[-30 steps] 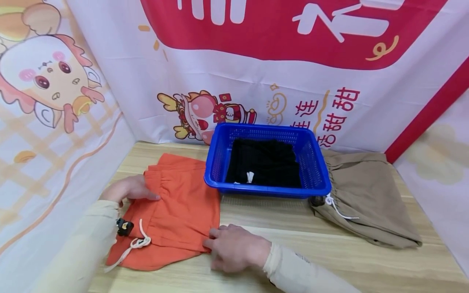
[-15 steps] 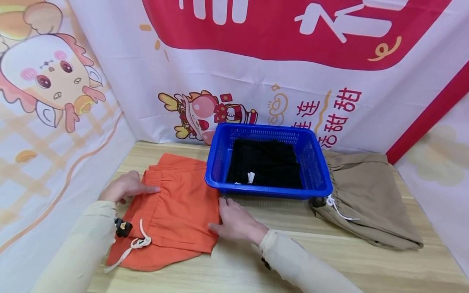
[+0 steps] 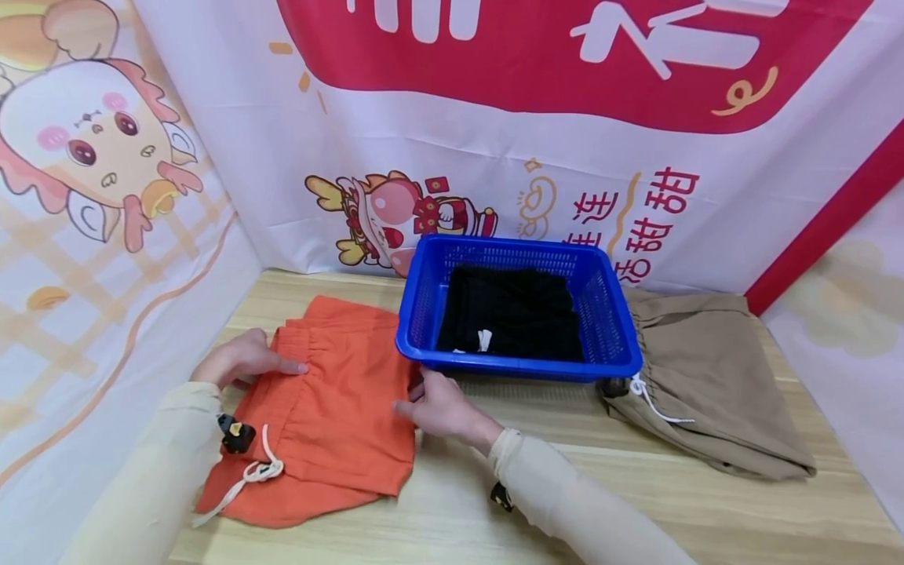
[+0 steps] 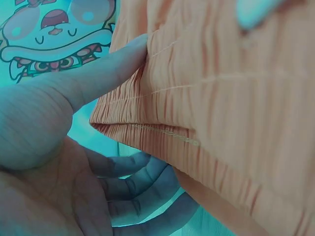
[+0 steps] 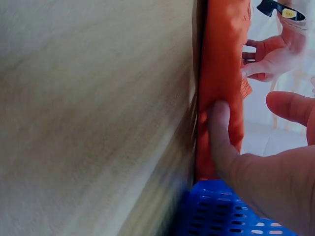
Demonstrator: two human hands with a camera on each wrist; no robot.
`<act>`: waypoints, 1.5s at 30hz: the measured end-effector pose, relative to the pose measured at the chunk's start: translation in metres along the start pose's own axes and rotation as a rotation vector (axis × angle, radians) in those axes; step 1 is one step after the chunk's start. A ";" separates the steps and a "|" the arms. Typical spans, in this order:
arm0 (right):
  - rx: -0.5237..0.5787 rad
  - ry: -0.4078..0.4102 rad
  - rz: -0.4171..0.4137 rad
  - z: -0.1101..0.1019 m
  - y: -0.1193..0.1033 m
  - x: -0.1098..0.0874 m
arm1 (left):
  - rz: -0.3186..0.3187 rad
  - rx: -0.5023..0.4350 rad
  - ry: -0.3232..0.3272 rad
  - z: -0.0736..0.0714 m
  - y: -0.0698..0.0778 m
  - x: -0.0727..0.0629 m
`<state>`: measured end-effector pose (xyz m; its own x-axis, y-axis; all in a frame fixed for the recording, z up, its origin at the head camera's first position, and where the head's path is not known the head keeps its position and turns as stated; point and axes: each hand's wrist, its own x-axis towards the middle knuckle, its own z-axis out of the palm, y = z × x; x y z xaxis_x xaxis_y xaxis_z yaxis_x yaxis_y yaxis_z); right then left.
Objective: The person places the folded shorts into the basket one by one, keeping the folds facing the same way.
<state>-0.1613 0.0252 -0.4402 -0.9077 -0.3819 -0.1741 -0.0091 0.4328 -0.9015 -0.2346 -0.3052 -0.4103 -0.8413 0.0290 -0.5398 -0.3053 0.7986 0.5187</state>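
Observation:
Orange shorts (image 3: 346, 400) with a gathered waistband and a pale drawstring (image 3: 261, 471) lie folded on the table's left side. My left hand (image 3: 243, 359) holds them at the waistband: in the left wrist view, the thumb (image 4: 118, 64) rests on top and the curled fingers (image 4: 142, 191) reach beneath. At the opposite edge is my right hand (image 3: 445, 404). One of its fingers (image 5: 221, 128) touches the side of the orange cloth in the right wrist view, while its thumb (image 5: 290, 105) stands apart. The shorts' underside is hidden.
Close behind my right hand stands a blue plastic basket (image 3: 523, 365) with a folded black garment (image 3: 508, 314) inside. Brown shorts (image 3: 713, 384) with a white drawstring lie to its right. A printed cloth backdrop (image 3: 282, 157) rises behind the wooden table (image 3: 494, 486).
My right hand has moved from the shorts' near corner up along their right edge toward the basket. That edge has shifted slightly left. The left thumb has moved a little farther back on the waistband.

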 end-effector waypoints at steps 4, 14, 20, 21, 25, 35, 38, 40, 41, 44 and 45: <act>0.194 -0.043 0.104 0.002 0.002 0.004 | -0.011 -0.004 -0.006 -0.001 0.000 -0.001; 0.339 -0.075 0.192 0.010 0.003 0.016 | 0.027 0.000 0.007 0.001 -0.001 0.001; 0.290 -0.047 0.178 0.016 -0.004 0.019 | 0.039 -0.066 -0.036 0.001 -0.003 0.000; 0.283 -0.042 0.177 0.017 -0.005 0.020 | 0.036 -0.074 -0.041 0.001 -0.003 -0.001; 0.232 -0.024 0.190 0.017 -0.008 0.020 | 0.032 -0.121 -0.073 0.001 -0.003 -0.001; 0.030 -0.020 0.091 0.024 -0.014 0.023 | 0.081 -0.220 -0.171 -0.004 -0.006 -0.004; 0.009 -0.015 0.028 0.025 -0.021 0.023 | 0.092 -0.257 -0.187 -0.006 -0.007 -0.005; -0.009 -0.007 -0.005 0.025 -0.025 0.023 | 0.105 -0.278 -0.199 -0.009 -0.008 -0.007; -0.017 -0.003 -0.017 0.024 -0.027 0.022 | 0.114 -0.288 -0.208 -0.010 -0.008 -0.008; -0.037 0.006 -0.038 0.023 -0.031 0.022 | 0.132 -0.303 -0.218 -0.016 -0.009 -0.013; -0.044 0.009 -0.039 0.023 -0.032 0.022 | 0.139 -0.313 -0.221 -0.018 -0.009 -0.014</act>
<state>-0.1711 -0.0158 -0.4241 -0.9098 -0.3924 -0.1354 -0.0630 0.4529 -0.8893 -0.2282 -0.3237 -0.3953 -0.7786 0.2794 -0.5619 -0.3452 0.5571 0.7553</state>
